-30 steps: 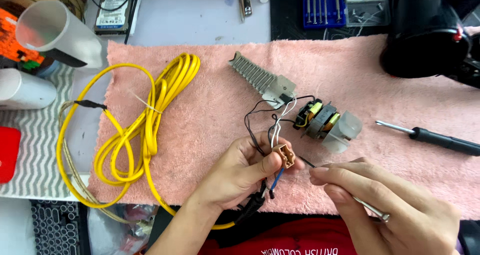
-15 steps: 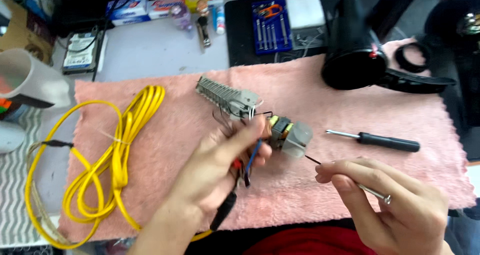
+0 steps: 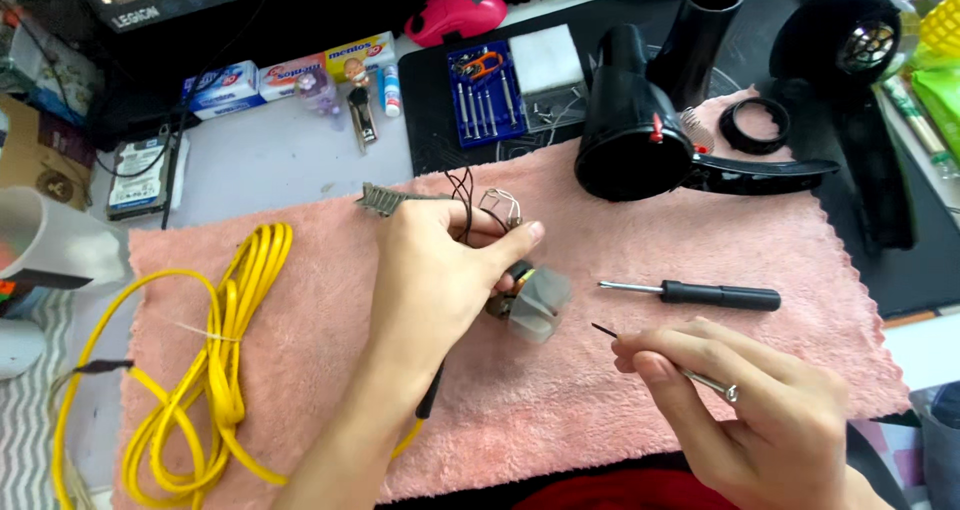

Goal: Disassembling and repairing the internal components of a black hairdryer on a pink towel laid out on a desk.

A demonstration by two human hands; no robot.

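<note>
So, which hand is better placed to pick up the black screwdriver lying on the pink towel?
The right hand, probably. It is much nearer the black screwdriver, though it already pinches a thin metal tool. The left hand is occupied gripping the small motor assembly.

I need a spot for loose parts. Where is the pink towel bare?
Bare: the towel between the screwdriver and the dryer shell, and left of the left hand beside the yellow cable. Crowded: around the motor.
</note>
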